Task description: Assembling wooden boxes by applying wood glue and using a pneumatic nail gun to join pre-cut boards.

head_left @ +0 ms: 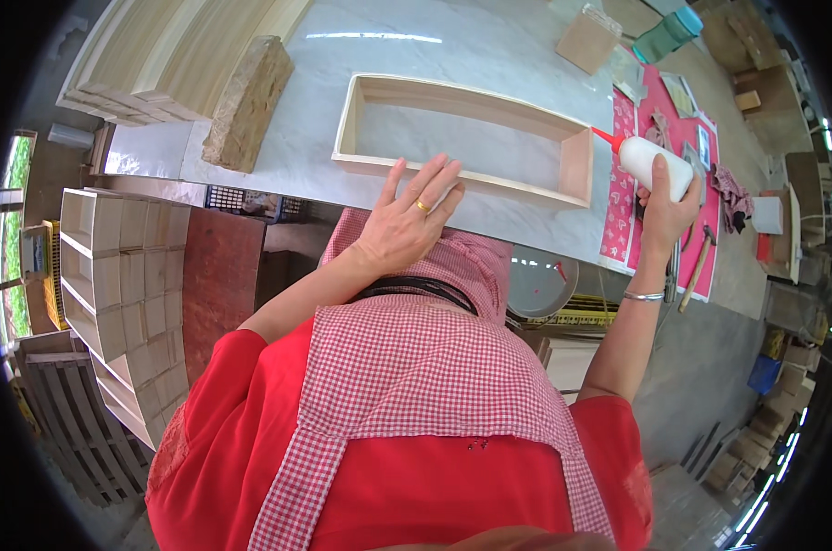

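Note:
A long wooden frame (pixel 462 181) of thin pale boards lies on the grey marbled table, its four walls standing upright round a bare middle. My left hand (pixel 411 216) rests at the frame's near wall, fingers stretched out and slightly spread, holding nothing. In my right hand (pixel 665 207) is a white glue bottle (pixel 653 167) with a red pointed nozzle. The bottle is tilted, and its nozzle tip comes close to the frame's right end; whether it touches, I cannot tell.
Stacked pale boards (pixel 173 55) and a rough wooden block (pixel 248 104) lie on the left. A second block (pixel 589 39) and a teal bottle (pixel 666 35) stand at the back right. A hammer (pixel 697 269) lies on the pink cloth (pixel 620 207). Finished-looking boxes (pixel 127 266) are stacked lower left.

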Available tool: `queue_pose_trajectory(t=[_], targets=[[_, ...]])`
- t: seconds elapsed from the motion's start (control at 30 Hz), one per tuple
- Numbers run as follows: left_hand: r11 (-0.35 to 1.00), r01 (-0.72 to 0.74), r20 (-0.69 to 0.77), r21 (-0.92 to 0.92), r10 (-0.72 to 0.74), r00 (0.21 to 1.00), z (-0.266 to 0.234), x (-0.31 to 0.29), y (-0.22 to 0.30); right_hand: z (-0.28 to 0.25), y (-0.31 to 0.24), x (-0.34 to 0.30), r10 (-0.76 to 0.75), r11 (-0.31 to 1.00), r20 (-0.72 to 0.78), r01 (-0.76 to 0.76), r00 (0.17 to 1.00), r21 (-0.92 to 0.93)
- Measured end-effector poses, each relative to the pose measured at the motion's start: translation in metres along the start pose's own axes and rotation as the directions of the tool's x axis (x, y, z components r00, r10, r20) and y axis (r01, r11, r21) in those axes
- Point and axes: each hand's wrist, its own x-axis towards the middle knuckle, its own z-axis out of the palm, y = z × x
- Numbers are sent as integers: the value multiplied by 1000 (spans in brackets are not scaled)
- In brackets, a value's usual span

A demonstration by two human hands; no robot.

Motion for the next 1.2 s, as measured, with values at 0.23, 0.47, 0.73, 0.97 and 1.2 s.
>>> queue_pose_trajectory(t=[0.23, 0.47, 0.73, 0.97, 1.2], targets=[[1000, -5, 11, 18, 5, 1000, 0, -1, 0, -17, -1, -7, 32, 999, 26, -31, 999, -27], [998, -22, 25, 53, 20, 999, 2, 0, -2, -41, 2, -26, -3, 999, 43, 5, 999, -47], [999, -11, 30, 31, 10, 999, 0, -4, -5, -59, -17, -57, 19, 997, 53, -15, 998, -73], [999, 28, 62, -24, -27, 998, -2, -3, 10, 7, -55, -93, 145, 905, 246, -229, 958, 359], [998, -66, 32, 13, 65, 997, 2, -6, 14, 121, -101, -136, -7, 873, 485, -231, 874, 429]])
